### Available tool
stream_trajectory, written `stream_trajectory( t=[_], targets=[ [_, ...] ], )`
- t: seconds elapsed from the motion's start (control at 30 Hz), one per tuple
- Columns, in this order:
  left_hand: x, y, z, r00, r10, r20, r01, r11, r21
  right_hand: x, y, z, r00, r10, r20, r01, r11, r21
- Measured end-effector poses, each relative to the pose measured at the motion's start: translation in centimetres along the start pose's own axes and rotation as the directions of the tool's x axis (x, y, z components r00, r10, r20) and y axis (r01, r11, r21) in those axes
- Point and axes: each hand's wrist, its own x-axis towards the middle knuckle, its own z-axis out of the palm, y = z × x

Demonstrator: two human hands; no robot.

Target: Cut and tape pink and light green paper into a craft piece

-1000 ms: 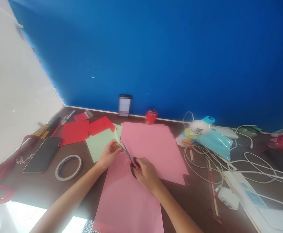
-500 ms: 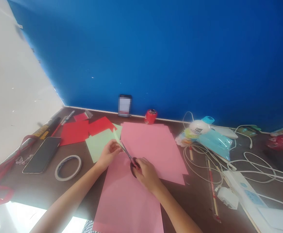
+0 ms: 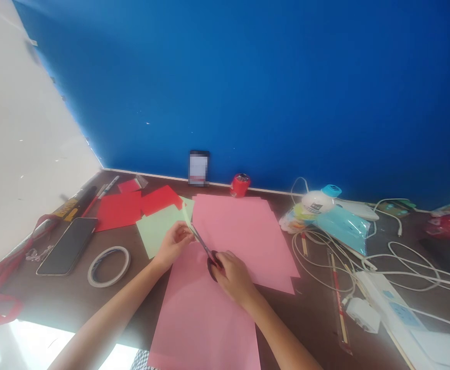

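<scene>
My right hand [image 3: 230,272] is closed round the dark handles of a pair of scissors [image 3: 202,244], whose blades point up and left. Between the fingertips of my left hand [image 3: 176,240] is a narrow light green paper strip [image 3: 186,214], which rises beside the blade tips. Whether the blades touch the strip is hard to make out. Both hands are over large pink paper sheets [image 3: 228,226]. Light green paper [image 3: 157,226] lies left of them, partly under two red paper pieces [image 3: 120,209].
A tape roll [image 3: 109,283] and a phone [image 3: 67,245] lie at left. A red container [image 3: 240,185] stands behind the pink sheets, near an upright phone [image 3: 199,168]. At right are a white bottle [image 3: 308,207], tangled white cables [image 3: 325,272] and a power strip [image 3: 394,308].
The top of the green strip has shifted slightly beside the scissor blades. Both hands stay in nearly the same place, with the same holds.
</scene>
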Motion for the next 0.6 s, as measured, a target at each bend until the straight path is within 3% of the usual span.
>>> stream_trajectory(
  t=[0.3, 0.6],
  targets=[
    [-0.08, 0.19, 0.11, 1.0, -0.005, -0.003, 0.005, 1.0, 0.015, 0.1, 0.12, -0.06, 0.999, 0.009, 0.041, -0.01, 1.0, 0.007],
    [-0.01, 0.09, 0.1, 0.999, -0.028, -0.016, 0.027, 0.999, -0.019, 0.0, 0.28, 0.18, 1.0, -0.001, 0.008, 0.001, 1.0, -0.02]
  ],
)
